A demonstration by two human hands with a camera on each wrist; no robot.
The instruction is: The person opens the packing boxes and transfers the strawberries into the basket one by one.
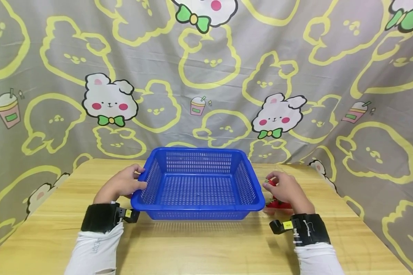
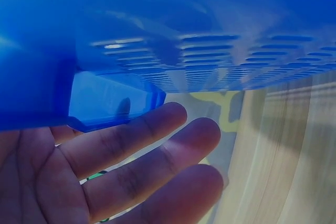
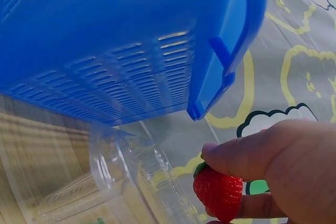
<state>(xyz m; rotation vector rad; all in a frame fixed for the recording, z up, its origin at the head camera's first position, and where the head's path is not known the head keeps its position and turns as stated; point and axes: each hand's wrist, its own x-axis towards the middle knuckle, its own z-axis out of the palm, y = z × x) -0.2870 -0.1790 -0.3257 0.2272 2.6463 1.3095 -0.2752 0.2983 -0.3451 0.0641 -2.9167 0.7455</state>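
A blue plastic basket (image 1: 197,208) with slotted walls stands in the middle of the wooden table; its visible inside holds nothing. At its left side, my left hand (image 1: 125,182) holds the rim, thumb and a fingertip on it. Several other fingers (image 2: 131,182) stretch out below the rim in the left wrist view. To the right of the basket, my right hand (image 1: 285,187) pinches a red strawberry (image 3: 218,190) with a green top. Under that hand lie more red strawberries (image 1: 280,205), partly hidden by it. A clear plastic box (image 3: 131,177) stands beside the basket in the right wrist view.
The wooden table (image 1: 192,248) reaches back to a grey curtain (image 1: 165,61) with yellow outlines and rabbit faces, which also hangs along the sides. Each wrist wears a black strap (image 1: 99,217) with a small camera.
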